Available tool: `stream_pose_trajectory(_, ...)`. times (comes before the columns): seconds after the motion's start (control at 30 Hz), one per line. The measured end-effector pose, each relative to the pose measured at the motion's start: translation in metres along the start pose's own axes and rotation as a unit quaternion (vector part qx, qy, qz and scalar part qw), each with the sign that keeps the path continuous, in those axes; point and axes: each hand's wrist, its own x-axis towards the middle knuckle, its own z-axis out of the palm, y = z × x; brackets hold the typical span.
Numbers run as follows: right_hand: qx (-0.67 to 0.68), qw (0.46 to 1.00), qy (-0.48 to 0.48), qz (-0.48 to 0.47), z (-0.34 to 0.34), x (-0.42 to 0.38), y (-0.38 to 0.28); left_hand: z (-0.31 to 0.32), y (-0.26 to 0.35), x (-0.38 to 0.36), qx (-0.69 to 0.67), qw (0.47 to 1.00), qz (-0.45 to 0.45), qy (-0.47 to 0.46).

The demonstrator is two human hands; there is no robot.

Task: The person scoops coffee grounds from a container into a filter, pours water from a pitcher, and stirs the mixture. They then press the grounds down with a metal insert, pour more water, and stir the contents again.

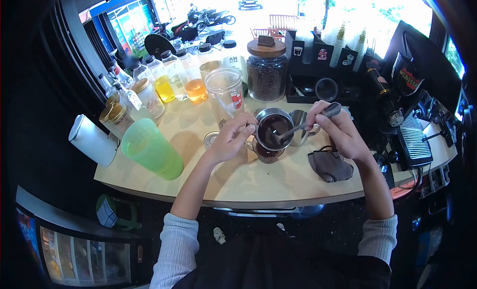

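Observation:
My left hand (pixel 233 136) pinches the near-left rim of a round metal-rimmed cup (pixel 275 118) with dark, reddish-brown contents. This cup sits over a glass mug (pixel 269 157) that holds dark liquid low down. In my right hand (pixel 343 130) is a spoon (pixel 301 126), gripped by its dark handle, its bowl dipping into the cup's contents. A shiny metal pitcher (pixel 298 121) stands just behind the spoon, partly covered by my right fingers. Below my right wrist lies a dark grey cloth face mask (pixel 332 165) on the counter.
A tall clear jar (pixel 224 87) and a wooden-lidded jar of coffee beans (pixel 267 73) stand behind the cup. A green plastic pitcher (pixel 151 150) is at left, with several bottles beyond it. A black cup holder (pixel 323 55) and an espresso machine (pixel 416 140) occupy the right.

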Motion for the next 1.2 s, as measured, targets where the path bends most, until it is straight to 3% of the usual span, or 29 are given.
stream_pose_trajectory(0.07,0.041,0.998,0.037,-0.009,0.005,0.002,0.0,0.0,0.001,0.0,-0.016,1.0,-0.005,-0.001)
stream_pose_trajectory(0.2,0.001,1.0,0.003,0.002,0.002,0.003,0.005,-0.002,0.001,0.0,-0.021,1.0,-0.008,0.003)
stream_pose_trajectory(0.4,0.066,0.998,0.016,-0.018,0.01,0.007,0.003,-0.002,0.005,0.0,-0.007,1.0,-0.006,-0.014)
stream_pose_trajectory(0.7,-0.001,1.0,-0.007,-0.028,0.011,0.004,0.002,-0.007,0.0,-0.004,0.014,1.0,0.008,-0.009)
stream_pose_trajectory(0.9,0.034,0.994,0.092,-0.048,0.013,-0.004,-0.009,-0.004,-0.003,-0.006,-0.029,0.999,-0.014,0.044)
stream_pose_trajectory(1.0,-0.061,0.989,0.123,-0.055,0.016,-0.006,-0.012,-0.003,-0.01,-0.007,-0.034,0.997,-0.03,0.059)
stream_pose_trajectory(1.07,-0.196,0.973,0.083,-0.09,0.019,-0.007,-0.009,-0.001,-0.013,-0.007,-0.044,0.996,-0.037,0.068)
stream_pose_trajectory(1.2,-0.261,0.948,0.046,-0.178,0.023,-0.013,-0.006,-0.001,-0.01,-0.006,-0.051,0.996,-0.036,0.07)
